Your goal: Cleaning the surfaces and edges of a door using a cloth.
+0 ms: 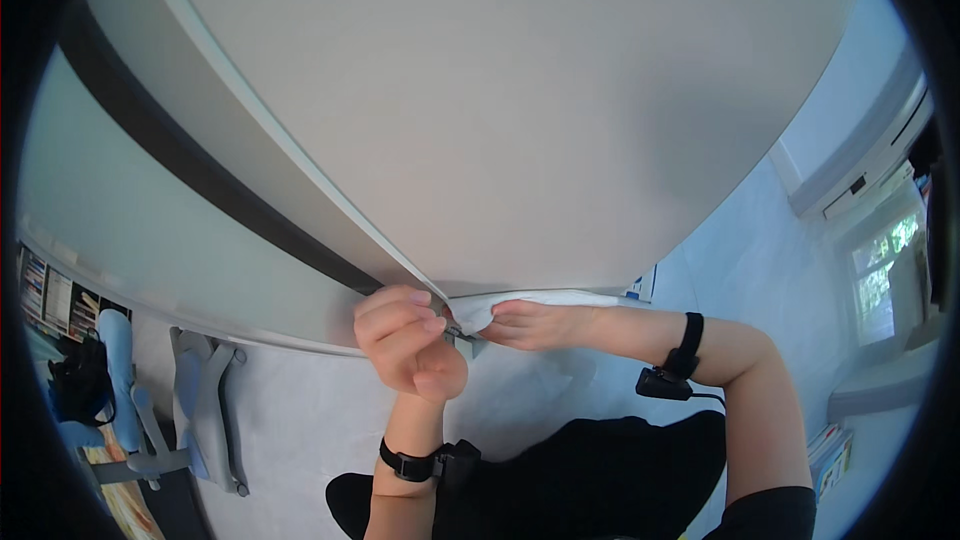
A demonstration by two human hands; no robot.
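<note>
A large pale panel (510, 120) of a cabinet-like unit fills the upper view, with a light edge strip (300, 157) running down to its near corner. My right hand (536, 324) is closed on a thin white sheet, cloth or paper (476, 313), along the panel's lower edge. Just left of it, my left hand (411, 345) is raised at that corner with its fingers curled; whether something is pinched in them cannot be told. A small metallic part shows partly between the hands, mostly hidden. Both forearms wear black straps with small devices.
A dark strip (217, 195) crosses the unit's left side. At lower left are a grey and blue chair-like frame (199, 405), a black bag (79, 382) and a bookshelf (56, 292). Books (831, 457) stand at lower right, and a window (877, 292) is at far right.
</note>
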